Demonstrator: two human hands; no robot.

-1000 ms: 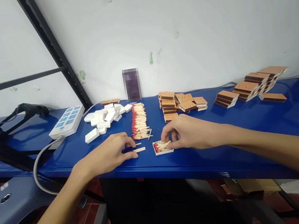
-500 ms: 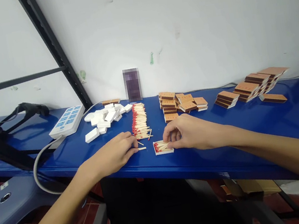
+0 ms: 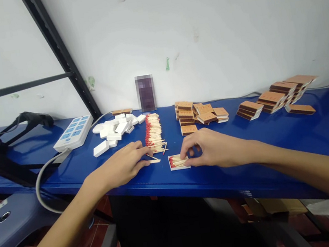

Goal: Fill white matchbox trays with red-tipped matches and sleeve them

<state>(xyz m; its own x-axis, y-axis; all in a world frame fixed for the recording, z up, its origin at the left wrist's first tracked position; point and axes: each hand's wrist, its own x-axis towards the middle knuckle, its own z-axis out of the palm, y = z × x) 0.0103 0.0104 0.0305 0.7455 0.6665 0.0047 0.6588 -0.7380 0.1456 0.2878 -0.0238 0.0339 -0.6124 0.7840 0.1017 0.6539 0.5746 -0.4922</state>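
My left hand (image 3: 131, 159) is at the front of the match pile, thumb and fingers closed around a couple of loose matches (image 3: 155, 161) whose pale ends stick out to the right. The long pile of red-headed matches (image 3: 155, 131) lies just beyond those fingertips. To the right, a small white matchbox tray (image 3: 181, 168) sits on the table, partly filled with matches (image 3: 175, 162), heads to the left. My right hand (image 3: 202, 149) reaches over the tray's right end, thumb and forefinger pinching the match ends there; its fingers hide that end.
White empty-looking trays (image 3: 113, 130) are heaped at the left beside a power strip (image 3: 73, 134). Brown matchbox sleeves (image 3: 204, 113) are piled behind my right hand. Stacked matchboxes (image 3: 272, 99) stand farther right on the blue table (image 3: 223, 183). A pixelated dark rectangle (image 3: 146, 93) leans on the wall.
My left thumb and fingers have parted slightly around the loose matches, and the hand has shifted a little left. The right hand remains at the tray almost unmoved.
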